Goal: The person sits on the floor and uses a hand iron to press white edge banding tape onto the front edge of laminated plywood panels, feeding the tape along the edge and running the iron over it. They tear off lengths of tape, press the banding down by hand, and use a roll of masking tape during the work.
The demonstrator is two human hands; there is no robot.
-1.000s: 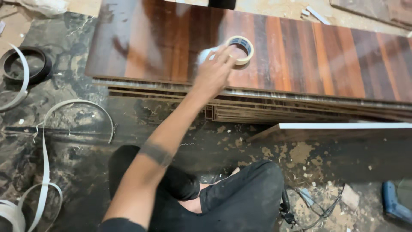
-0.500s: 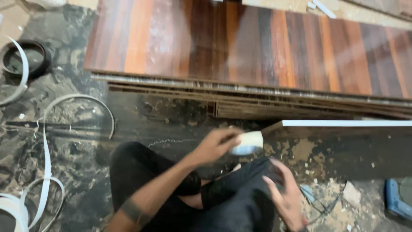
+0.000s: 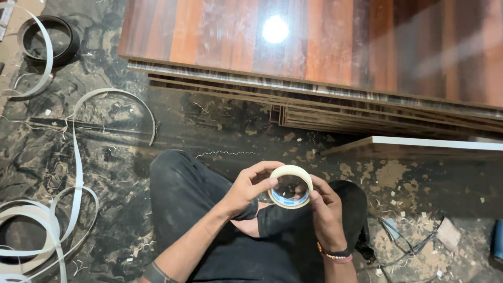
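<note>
The cream roll of masking tape with a blue inner core (image 3: 290, 187), a second ago up on the glossy striped wooden board (image 3: 325, 47), now sits over the lap, gripped by both hands: left hand (image 3: 250, 186) fingers curled on its rim, right hand (image 3: 326, 209) fingers pinching the other edge. One dark ring (image 3: 48, 39) lies on the dusty floor beside loose white edging strips (image 3: 73, 173).

A woodworking shop: stacked laminated boards (image 3: 335, 57), white edge-banding strips (image 3: 47, 220) and sawdust on the floor (image 3: 209, 120).
</note>
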